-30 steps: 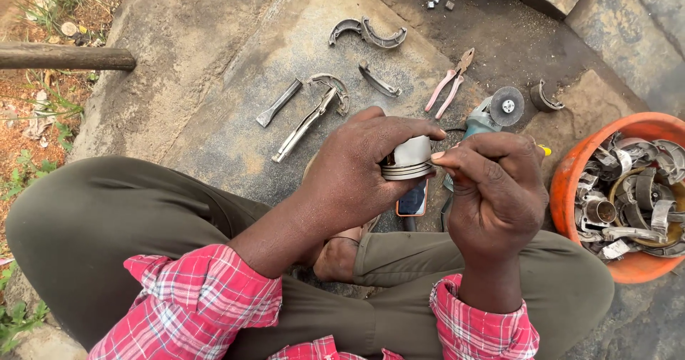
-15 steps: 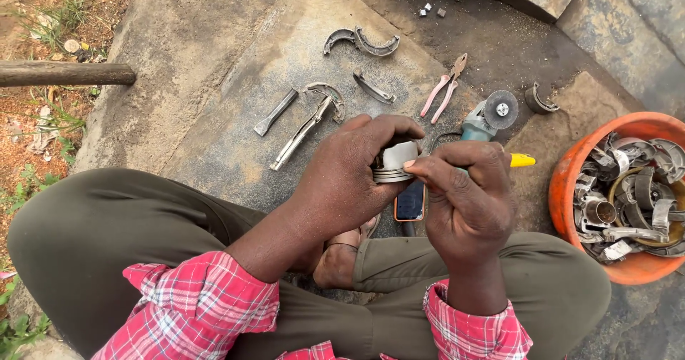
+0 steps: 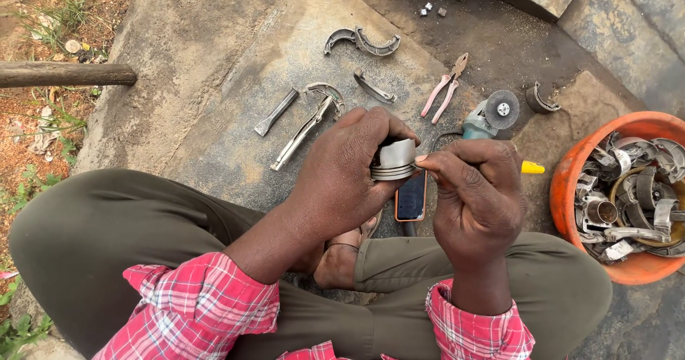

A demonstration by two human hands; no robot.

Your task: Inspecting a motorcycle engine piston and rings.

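The left hand [image 3: 349,171] wraps around a short grey metal piston [image 3: 394,160], fingers curled over its top and thumb side hidden beneath; the hand is closed firmly on the part. The piston sits at chest-front height above the crossed legs, directly over an orange-cased phone [image 3: 412,197] that lies on the stone slab [image 3: 214,60].

The right hand [image 3: 477,192] is on the piston's right side, closed into a loose fist. Its thumb and forefinger are pressed together at the ringed band of the piston, touching it. Whether they pinch a ring or a small tool cannot be told. A yellow handle tip [image 3: 531,167] shows just beyond the right hand's knuckles.

Key relation: the piston's axis stands roughly upright, slightly tilted away from the person. Its grooved band faces right, toward the right hand's fingertips. The left hand carries the part; the right hand is the one in contact with the band.

Relative to the piston: an angle grinder [image 3: 491,116] lies just beyond and right; pink-handled pliers [image 3: 444,89] lie farther beyond; locking pliers [image 3: 305,128] lie beyond and left. An orange tub [image 3: 571,181] of metal parts stands well to the right.
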